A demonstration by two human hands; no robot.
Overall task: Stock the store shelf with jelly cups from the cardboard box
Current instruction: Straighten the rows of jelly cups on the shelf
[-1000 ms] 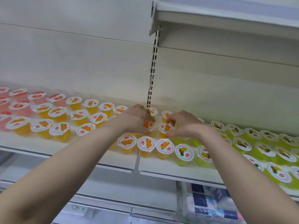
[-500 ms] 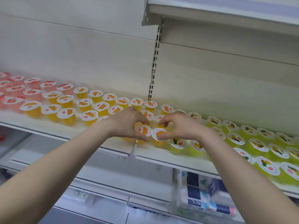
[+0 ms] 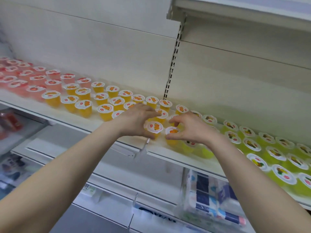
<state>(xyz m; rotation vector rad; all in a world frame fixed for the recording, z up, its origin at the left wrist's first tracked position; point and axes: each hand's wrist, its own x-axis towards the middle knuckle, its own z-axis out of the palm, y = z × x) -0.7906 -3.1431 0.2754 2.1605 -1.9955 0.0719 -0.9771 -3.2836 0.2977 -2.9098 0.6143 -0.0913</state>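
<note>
Rows of jelly cups stand on the white shelf: red ones at the left, orange ones in the middle, green ones at the right. My left hand grips an orange cup near the shelf's front edge, thumb under its side. My right hand pinches the neighbouring orange cup between thumb and curled fingers. Both cups stand on the shelf. The cardboard box is not in view.
A slotted upright runs up the back wall behind my hands. An upper shelf overhangs at top right. Below, a lower shelf holds a blue-and-white package; red items sit at lower left.
The view has shifted so the shelf looks tilted. Both hands drew back from the middle rows to the two front orange cups and hold them.
</note>
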